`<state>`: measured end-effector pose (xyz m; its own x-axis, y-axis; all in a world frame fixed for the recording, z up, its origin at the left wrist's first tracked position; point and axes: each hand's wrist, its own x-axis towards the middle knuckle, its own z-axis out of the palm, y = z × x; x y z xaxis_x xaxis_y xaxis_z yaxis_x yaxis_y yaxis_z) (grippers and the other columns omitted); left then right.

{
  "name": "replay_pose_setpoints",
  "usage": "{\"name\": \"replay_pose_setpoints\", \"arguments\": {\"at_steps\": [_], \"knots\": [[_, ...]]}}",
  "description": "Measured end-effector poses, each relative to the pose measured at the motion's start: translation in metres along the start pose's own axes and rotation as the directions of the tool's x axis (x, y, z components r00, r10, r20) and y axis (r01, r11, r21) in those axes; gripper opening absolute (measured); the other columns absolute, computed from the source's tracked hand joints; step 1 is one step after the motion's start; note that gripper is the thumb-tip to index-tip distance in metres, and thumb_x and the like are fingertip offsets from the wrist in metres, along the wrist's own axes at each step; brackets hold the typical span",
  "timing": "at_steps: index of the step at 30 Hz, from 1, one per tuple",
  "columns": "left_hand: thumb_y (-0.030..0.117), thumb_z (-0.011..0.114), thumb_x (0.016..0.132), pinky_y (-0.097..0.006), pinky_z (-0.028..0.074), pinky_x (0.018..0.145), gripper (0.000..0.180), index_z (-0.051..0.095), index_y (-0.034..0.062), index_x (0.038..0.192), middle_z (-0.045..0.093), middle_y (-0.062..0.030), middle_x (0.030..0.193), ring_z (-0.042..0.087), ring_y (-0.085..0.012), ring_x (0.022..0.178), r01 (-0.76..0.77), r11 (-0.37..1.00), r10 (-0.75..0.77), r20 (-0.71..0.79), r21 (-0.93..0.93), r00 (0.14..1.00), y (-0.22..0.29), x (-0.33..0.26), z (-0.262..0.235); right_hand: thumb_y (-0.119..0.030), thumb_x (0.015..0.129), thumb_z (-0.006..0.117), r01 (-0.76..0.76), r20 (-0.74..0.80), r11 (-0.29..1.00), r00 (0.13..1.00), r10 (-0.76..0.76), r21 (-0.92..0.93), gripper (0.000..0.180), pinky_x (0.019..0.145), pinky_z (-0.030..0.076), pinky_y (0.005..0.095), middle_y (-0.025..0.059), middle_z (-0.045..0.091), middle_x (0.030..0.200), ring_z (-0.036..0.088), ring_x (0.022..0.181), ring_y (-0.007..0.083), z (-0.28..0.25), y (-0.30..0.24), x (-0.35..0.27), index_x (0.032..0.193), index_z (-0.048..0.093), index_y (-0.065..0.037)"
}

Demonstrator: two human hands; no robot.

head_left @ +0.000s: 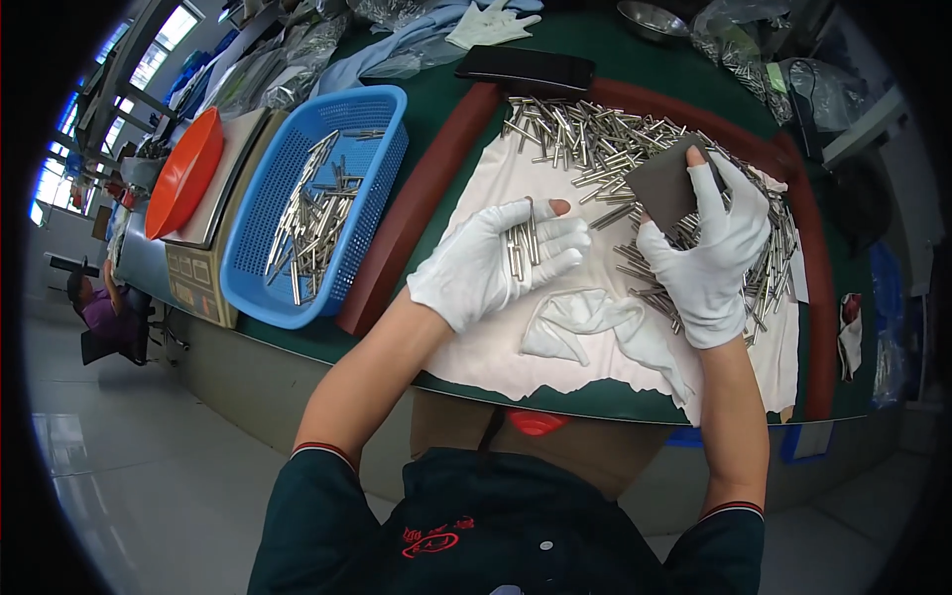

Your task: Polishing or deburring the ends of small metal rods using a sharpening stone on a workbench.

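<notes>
My left hand (466, 263), in a white glove with a bare thumb tip, lies palm up and holds several short metal pins (520, 250) across the fingers, the thumb over them. A dark grey square sheet (659, 190) is gripped in my right hand (709, 263), also gloved in white with bare fingertips showing. The sheet's exact kind is not clear. Beneath and around it spreads a large pile of shiny metal pins (565, 134) on a pale cloth (486, 352). Between my hands, nearer to me, lies a crumpled white cloth (585, 315).
Red-brown padded bars (416, 213) border the cloth. To the left stand a blue basket (238, 263) holding more pins and an orange-red bowl (188, 169). A black phone-like slab (526, 67), a white glove (493, 24) and a metal bowl (653, 18) lie at the back. Far left, a person (104, 312) sits.
</notes>
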<state>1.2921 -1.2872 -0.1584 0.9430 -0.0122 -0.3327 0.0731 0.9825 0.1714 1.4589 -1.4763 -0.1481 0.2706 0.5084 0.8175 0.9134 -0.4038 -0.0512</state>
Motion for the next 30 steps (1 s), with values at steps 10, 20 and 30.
{"name": "replay_pose_setpoints", "arguments": {"at_steps": [10,20,30], "knots": [[-0.008,0.051,0.085,-0.046,0.053,0.104,0.056,0.038,-0.0044,0.139,0.054,-0.0269,0.135,0.057,-0.0390,0.124,-0.062,0.950,0.015,0.153,0.307,0.988,0.002,0.002,-0.002,-0.023,0.061,0.079,-0.038,-0.002,0.999,0.999,0.038,-0.011,0.077,0.094,0.041,0.0439,0.0105,0.056,0.124,0.052,0.110,0.0303,0.001,0.002,0.002,0.134,0.058,-0.012],[-0.004,0.061,0.087,-0.039,0.054,0.103,0.055,0.040,-0.0045,0.138,0.057,-0.0259,0.132,0.060,-0.0370,0.120,-0.070,0.917,0.030,0.108,0.392,0.994,-0.004,-0.002,0.000,-0.020,0.063,0.080,-0.070,0.023,0.998,0.997,0.069,0.012,0.077,0.095,0.042,0.0429,0.0110,0.056,0.123,0.052,0.111,0.0299,0.001,-0.001,-0.001,0.136,0.057,-0.010],[0.010,0.067,0.092,-0.036,0.055,0.100,0.057,0.038,-0.0043,0.140,0.059,-0.0042,0.093,0.066,-0.0303,0.110,-0.098,0.826,0.074,0.066,0.555,0.995,-0.008,-0.006,-0.001,-0.020,0.064,0.080,-0.075,0.028,0.997,0.997,0.074,0.018,0.077,0.095,0.042,0.0428,0.0113,0.056,0.124,0.051,0.111,0.0297,0.001,-0.001,-0.001,0.136,0.056,-0.011]]}}
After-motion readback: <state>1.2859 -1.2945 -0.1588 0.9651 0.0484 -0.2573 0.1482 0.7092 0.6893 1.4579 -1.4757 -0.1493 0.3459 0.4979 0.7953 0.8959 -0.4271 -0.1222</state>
